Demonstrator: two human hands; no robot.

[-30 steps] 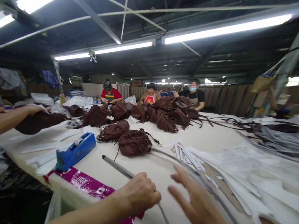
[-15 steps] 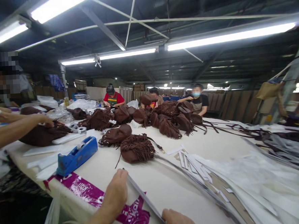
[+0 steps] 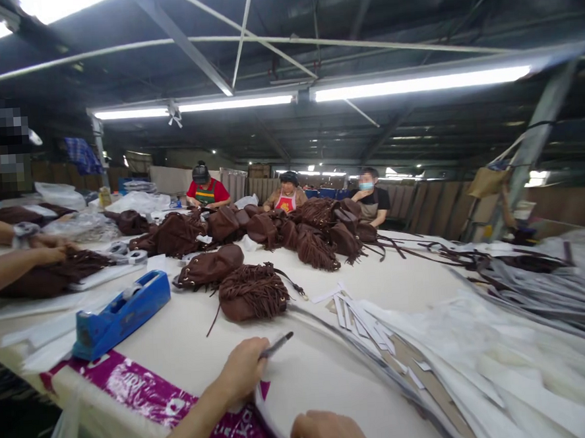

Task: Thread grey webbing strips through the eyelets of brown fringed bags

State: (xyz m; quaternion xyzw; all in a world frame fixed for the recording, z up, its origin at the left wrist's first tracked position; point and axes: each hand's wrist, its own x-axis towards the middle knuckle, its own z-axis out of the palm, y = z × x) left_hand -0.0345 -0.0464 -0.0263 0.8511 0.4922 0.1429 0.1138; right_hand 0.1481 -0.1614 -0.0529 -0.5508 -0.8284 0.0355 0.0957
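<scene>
My left hand (image 3: 245,368) is closed around a strap (image 3: 279,344) whose dark end sticks out past my fingers to the right. Below that fist the strap, which looks grey and wrapped there, curves down toward my right hand (image 3: 331,432). The fingers of my right hand are curled at the bottom edge, on the lower stretch of the strap; their grip is partly cut off by the frame. Just beyond my left hand lies a brown fringed bag (image 3: 252,293). Under my left forearm, purple printed tape (image 3: 134,386) runs along the table edge.
A blue tape dispenser (image 3: 122,315) stands at left. Brown bags (image 3: 323,233) are heaped across the table, with people behind them. A co-worker's hands (image 3: 47,254) touch a bag at far left. Paper strips (image 3: 361,320), white sheets (image 3: 520,370) and wrapped straps (image 3: 540,296) lie right.
The strap was straight between my hands; now it bends, its dark end pointing up and right from my left hand. The view has turned slightly to the right.
</scene>
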